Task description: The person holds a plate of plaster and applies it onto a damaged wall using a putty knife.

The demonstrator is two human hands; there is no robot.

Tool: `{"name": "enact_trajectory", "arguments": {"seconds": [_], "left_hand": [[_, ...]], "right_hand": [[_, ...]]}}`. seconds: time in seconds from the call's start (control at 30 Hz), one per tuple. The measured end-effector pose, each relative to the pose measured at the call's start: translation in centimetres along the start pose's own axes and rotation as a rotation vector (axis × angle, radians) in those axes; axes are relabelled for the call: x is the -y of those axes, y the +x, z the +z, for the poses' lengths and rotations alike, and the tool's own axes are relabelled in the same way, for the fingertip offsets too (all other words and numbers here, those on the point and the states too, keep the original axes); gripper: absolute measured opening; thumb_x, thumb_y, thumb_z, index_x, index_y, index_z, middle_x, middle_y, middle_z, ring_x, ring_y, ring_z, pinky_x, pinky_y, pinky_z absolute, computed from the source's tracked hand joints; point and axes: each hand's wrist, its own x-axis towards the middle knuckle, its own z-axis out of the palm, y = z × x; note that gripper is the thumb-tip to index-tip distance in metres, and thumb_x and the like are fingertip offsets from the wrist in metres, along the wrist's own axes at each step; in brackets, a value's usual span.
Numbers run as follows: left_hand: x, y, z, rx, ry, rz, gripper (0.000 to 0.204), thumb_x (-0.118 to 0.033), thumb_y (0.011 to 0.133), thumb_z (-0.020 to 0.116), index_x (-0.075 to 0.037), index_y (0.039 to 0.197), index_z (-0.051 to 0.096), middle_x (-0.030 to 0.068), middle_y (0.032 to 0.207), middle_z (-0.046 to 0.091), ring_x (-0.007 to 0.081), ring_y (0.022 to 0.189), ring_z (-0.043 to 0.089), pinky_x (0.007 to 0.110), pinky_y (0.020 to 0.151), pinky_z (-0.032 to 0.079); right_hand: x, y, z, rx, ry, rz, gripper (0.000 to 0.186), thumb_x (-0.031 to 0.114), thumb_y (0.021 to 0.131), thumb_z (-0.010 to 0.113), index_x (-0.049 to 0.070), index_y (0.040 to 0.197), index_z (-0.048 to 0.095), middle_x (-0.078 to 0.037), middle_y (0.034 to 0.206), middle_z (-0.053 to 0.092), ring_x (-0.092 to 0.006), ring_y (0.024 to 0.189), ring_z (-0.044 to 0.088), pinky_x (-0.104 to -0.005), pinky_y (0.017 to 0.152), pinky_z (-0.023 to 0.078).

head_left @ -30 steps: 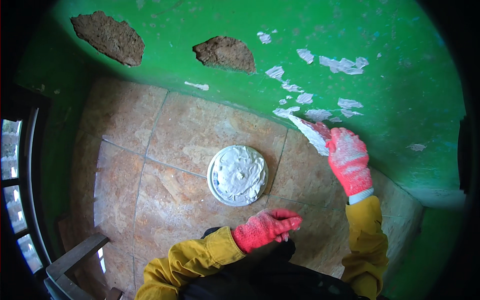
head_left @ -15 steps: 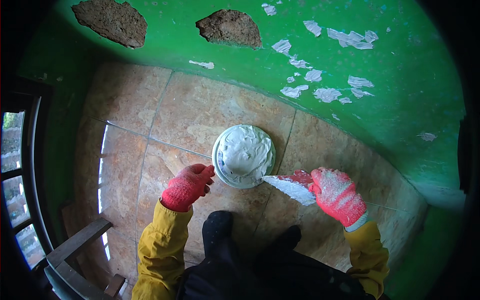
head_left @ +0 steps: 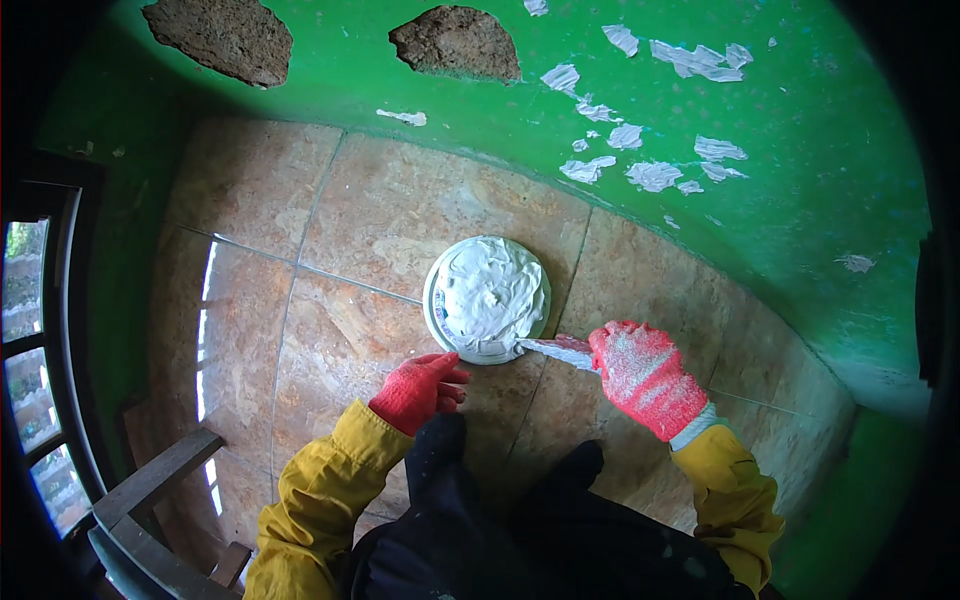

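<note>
Round dish [head_left: 432, 325], heaped with white paste [head_left: 490, 290], stands on tiled floor [head_left: 350, 200]; scraper [head_left: 562, 349], tip at dish rim, is in gloved right hand [head_left: 650, 380]; gloved left hand [head_left: 413, 393] is just beside dish.

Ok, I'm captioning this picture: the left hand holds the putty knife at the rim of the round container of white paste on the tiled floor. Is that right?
Not quite: the head view shows the right hand, not the left hand, holding the putty knife at the rim of the round container of white paste on the tiled floor.
</note>
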Motion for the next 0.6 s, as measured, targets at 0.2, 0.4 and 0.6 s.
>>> {"name": "enact_trajectory", "arguments": {"seconds": [0.2,0.4,0.6], "left_hand": [[0.8,0.4,0.1,0.001,-0.128,0.019,0.032,-0.026,0.084,0.056,-0.002,0.104,0.051,0.0103,0.09,0.058,0.0158,0.065,0.053,0.025,0.055,0.044],[1.5,0.5,0.3,-0.017,-0.202,0.053,0.028,-0.023,0.084,0.055,-0.002,0.104,0.052,0.0095,0.09,0.058,0.0143,0.063,0.051,0.023,0.053,0.042],[1.9,0.5,0.6,-0.035,-0.241,0.054,0.027,-0.02,0.084,0.055,-0.003,0.106,0.052,0.0094,0.09,0.058,0.0145,0.063,0.051,0.023,0.052,0.041]], "right_hand": [[0.4,0.5,-0.3,0.008,-0.057,-0.051,0.017,0.016,0.071,0.057,0.008,0.086,0.055,-0.01,0.084,0.057,-0.0279,0.079,0.058,-0.0392,0.065,0.048],[-0.2,1.2,-0.7,0.064,0.13,0.02,0.018,0.02,0.076,0.054,0.005,0.086,0.057,-0.015,0.086,0.06,-0.0316,0.082,0.059,-0.0417,0.069,0.047],[-1.3,2.0,-0.5,0.175,0.252,0.046,0.023,0.025,0.08,0.05,0.004,0.088,0.056,-0.018,0.089,0.059,-0.0354,0.087,0.056,-0.0438,0.073,0.045]]}}
